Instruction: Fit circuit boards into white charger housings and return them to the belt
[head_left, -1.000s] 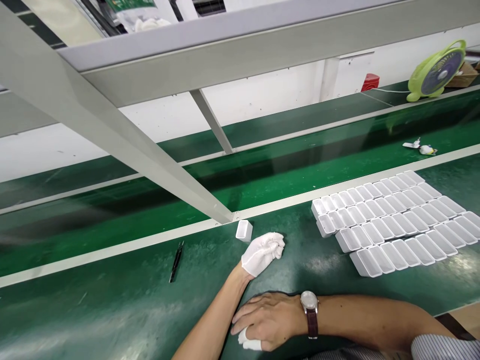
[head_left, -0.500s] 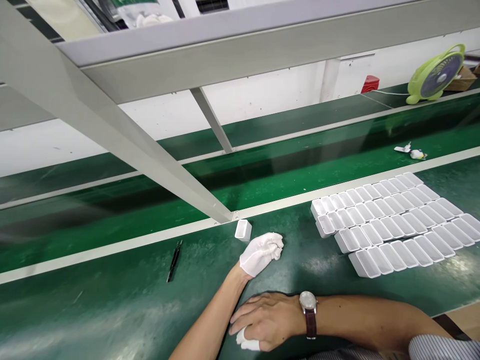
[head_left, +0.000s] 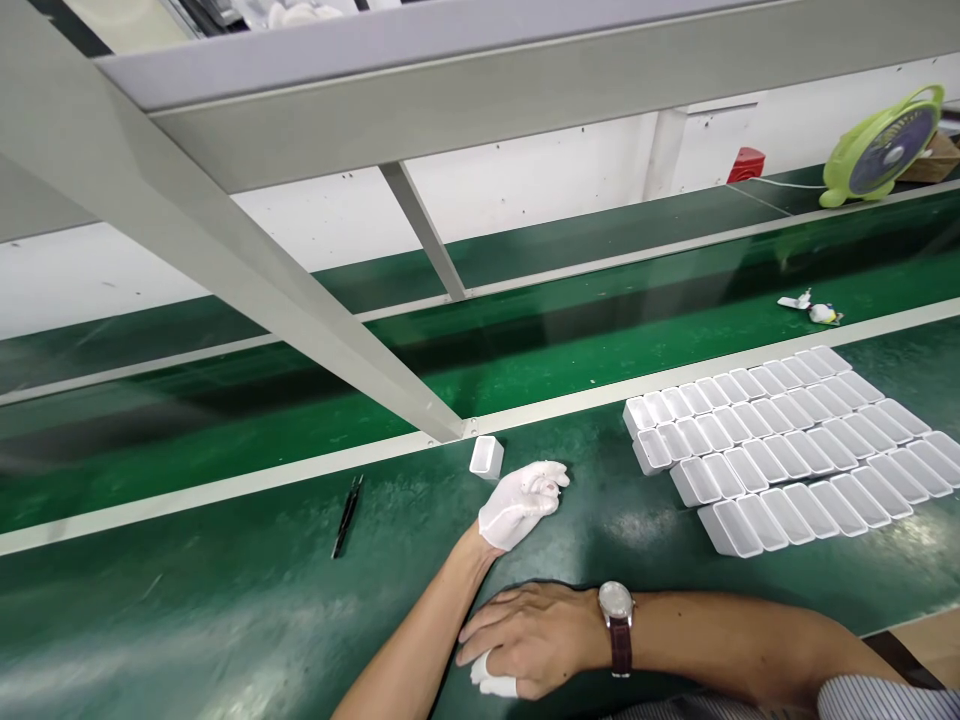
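green bench mat (head_left: 225,620) spans the view, rows of white trays (head_left: 787,440) at three o'clock. left hand (head_left: 517,503), gloved, is curled loosely shut, holding nothing visible; a lone white tray (head_left: 486,456) sits just beside it at eleven o'clock, nearer this hand. right hand (head_left: 536,640) lies flat, fingers pressed over a mostly hidden white glove (head_left: 491,683). black tweezers (head_left: 346,516) lie at nine o'clock.

— Anything moved on my feed?
— Barely. My white-gloved left hand (head_left: 521,502) has loosened its fist a little, fingertips lifting. The small crumpled white scrap with a yellow bit (head_left: 811,309) has drifted leftward along the far green conveyor belt (head_left: 600,330).
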